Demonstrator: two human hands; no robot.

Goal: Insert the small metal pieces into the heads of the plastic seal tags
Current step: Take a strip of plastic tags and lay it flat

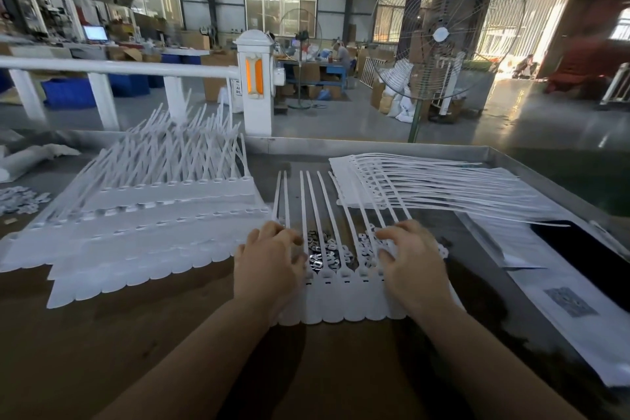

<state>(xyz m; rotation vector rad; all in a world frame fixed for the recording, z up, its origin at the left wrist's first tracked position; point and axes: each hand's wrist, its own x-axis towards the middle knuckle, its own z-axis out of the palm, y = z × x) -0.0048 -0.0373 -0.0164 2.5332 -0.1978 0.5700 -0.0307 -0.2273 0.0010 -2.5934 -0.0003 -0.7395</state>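
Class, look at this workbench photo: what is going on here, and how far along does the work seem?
A person works at a bench with both hands on a strip of white seal tags. The left hand and right hand rest, fingers curled, at either side of a small heap of metal pieces lying on the strip. Whether either hand pinches a piece cannot be told. Stacks of tags lie to the left and right; more metal pieces sit at far left.

Bare desk [143, 334] near front-left gives open access. Stacked tag sheets [136, 235] block left, fanned tags [426, 187] block right; metal pieces [324, 249] fill the gap between both hands.
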